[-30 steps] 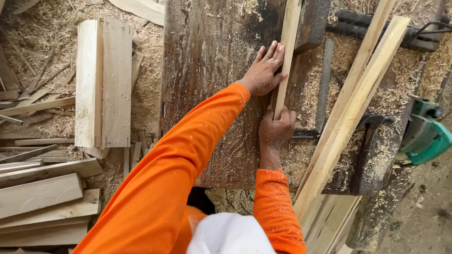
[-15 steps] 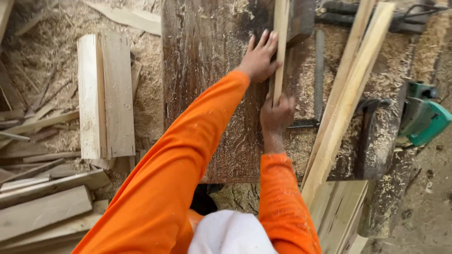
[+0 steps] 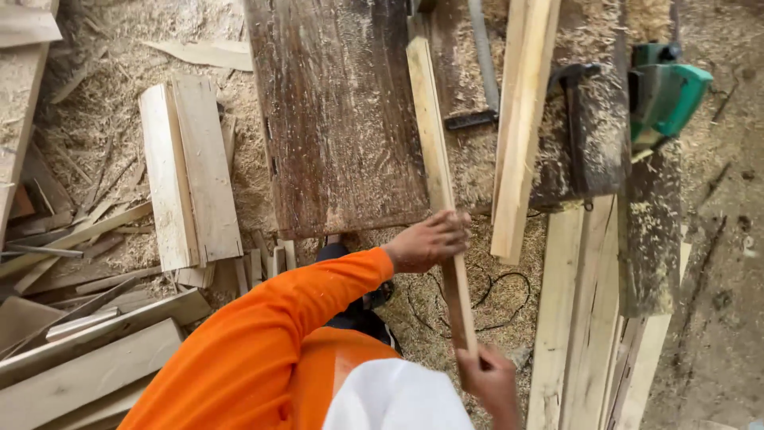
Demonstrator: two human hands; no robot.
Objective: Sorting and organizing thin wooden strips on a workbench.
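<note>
Seen from the head camera, a long thin wooden strip (image 3: 436, 171) runs from the dark, worn workbench top (image 3: 338, 119) down toward the person. Its far end lies on the right edge of that bench top; its near end hangs off the bench's front edge, over the sawdust-covered ground.

The left hand (image 3: 428, 240), coming out of an orange sleeve (image 3: 263, 350), is wrapped around the strip just in front of the bench's front edge, fingers curled over it from the left. The right hand (image 3: 492, 381) is clenched on the strip's near end, well in front of the bench, at the bottom of the view. Both hands grasp the same strip.

Just right of the bench top, a pale plank (image 3: 521, 127) lies lengthwise, its near end sticking out past the bench edge beside the left hand. Farther right of the bench sits a green power tool (image 3: 667, 91) on a dark, sawdust-strewn board. Left of the bench, a short stack of pale boards (image 3: 191, 175) rests on the sawdust, with more offcuts (image 3: 79, 358) scattered nearer the person. A black cable (image 3: 501, 302) loops on the ground below the bench's front edge, near the strip.
</note>
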